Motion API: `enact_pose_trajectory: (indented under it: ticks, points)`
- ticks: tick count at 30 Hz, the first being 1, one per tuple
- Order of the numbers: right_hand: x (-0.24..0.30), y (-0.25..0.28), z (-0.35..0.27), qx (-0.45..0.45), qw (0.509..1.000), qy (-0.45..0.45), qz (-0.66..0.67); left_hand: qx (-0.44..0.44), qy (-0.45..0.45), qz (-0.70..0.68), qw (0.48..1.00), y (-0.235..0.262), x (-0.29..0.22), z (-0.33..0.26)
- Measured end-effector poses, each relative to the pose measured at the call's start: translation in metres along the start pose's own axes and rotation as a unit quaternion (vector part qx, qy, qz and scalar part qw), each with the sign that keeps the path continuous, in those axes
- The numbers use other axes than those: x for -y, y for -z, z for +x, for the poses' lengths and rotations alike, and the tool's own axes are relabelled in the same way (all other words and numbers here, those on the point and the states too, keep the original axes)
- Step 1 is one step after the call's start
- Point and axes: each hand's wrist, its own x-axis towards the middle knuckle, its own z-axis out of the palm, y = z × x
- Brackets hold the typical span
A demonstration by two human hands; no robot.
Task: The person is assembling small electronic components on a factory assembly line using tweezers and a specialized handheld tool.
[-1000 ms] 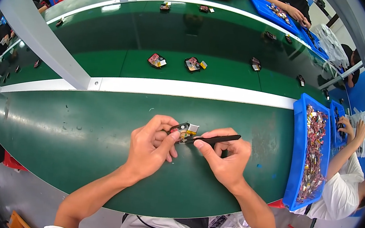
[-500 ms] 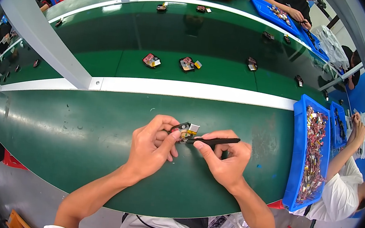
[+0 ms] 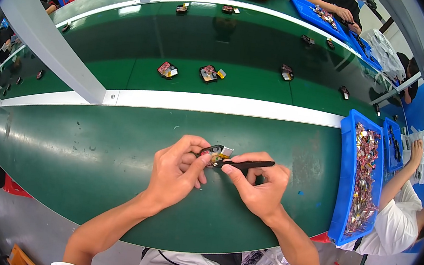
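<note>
Above the middle of the green worktable (image 3: 113, 173), my left hand (image 3: 177, 168) pinches a small black plastic housing (image 3: 212, 151) between thumb and fingers. Inside the housing lies a reddish circuit board with thin wires, partly covered by my thumb. A silver battery with a yellow strip (image 3: 226, 153) sticks up at its right edge. My right hand (image 3: 264, 183) is closed around black tweezers (image 3: 250, 164), held nearly level. Their tip reaches the lower right of the housing, by the wires; what it touches there is too small to tell.
At the right stands a blue bin (image 3: 341, 189) full of circuit boards, beside a smaller blue tray (image 3: 392, 145). Beyond a white rail (image 3: 225, 106), a green belt (image 3: 144, 36) carries several similar housings. A grey post (image 3: 50, 41) rises at left. Co-workers sit across and at right.
My right hand and the tweezers have shifted slightly left, closer over the housing. Along the belt, the housings have moved a little left. The co-worker's raised hand at right has moved slightly.
</note>
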Motion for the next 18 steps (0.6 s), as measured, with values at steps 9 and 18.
enact_pose_trajectory:
  ticks: [9,18]
  points:
    - [-0.0016,0.0045,0.0035,0.035,0.954,-0.194,0.228,0.025,-0.04,0.012,0.999,0.0001,-0.002,-0.0017]
    - [-0.0009,0.0077,0.0071,0.05,0.933,-0.246,0.258,0.024,-0.018,-0.013,0.999,0.0012,-0.0019,0.0003]
